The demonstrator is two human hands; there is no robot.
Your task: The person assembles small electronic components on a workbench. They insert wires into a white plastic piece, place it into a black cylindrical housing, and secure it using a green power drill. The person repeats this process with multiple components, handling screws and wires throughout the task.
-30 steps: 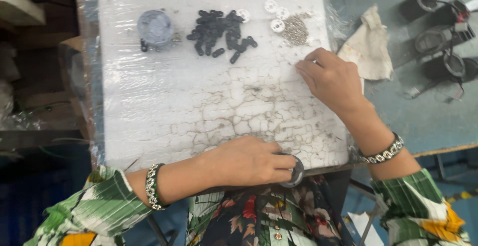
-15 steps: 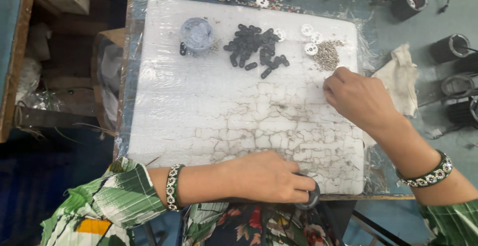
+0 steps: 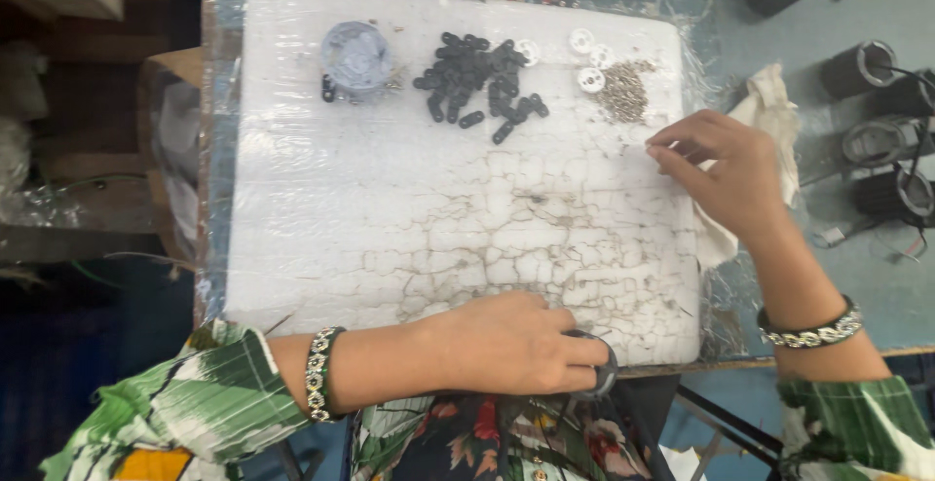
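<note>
A foam board (image 3: 390, 208) was laid on the table (image 3: 838, 14). Along its far edge a round part (image 3: 356, 56) was set at the left, a pile of small links (image 3: 477, 77) in the middle, and three discs (image 3: 590, 56) beside a heap of tiny pieces (image 3: 625, 92) at the right. A cloth (image 3: 774, 101) (partly hidden) was spread off the board's right edge, with cylindrical parts (image 3: 881, 140) placed farther right.

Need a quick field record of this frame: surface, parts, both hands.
surface: white foam board, cracked, wrapped in clear film
parts: black pieces; white discs; small metal bits; grey round part
left hand: on a dark ring at the board's near edge
right hand: fingertips pinched just below the metal bits; what they hold is unclear
beside board: cloth; dark cylinders
</note>
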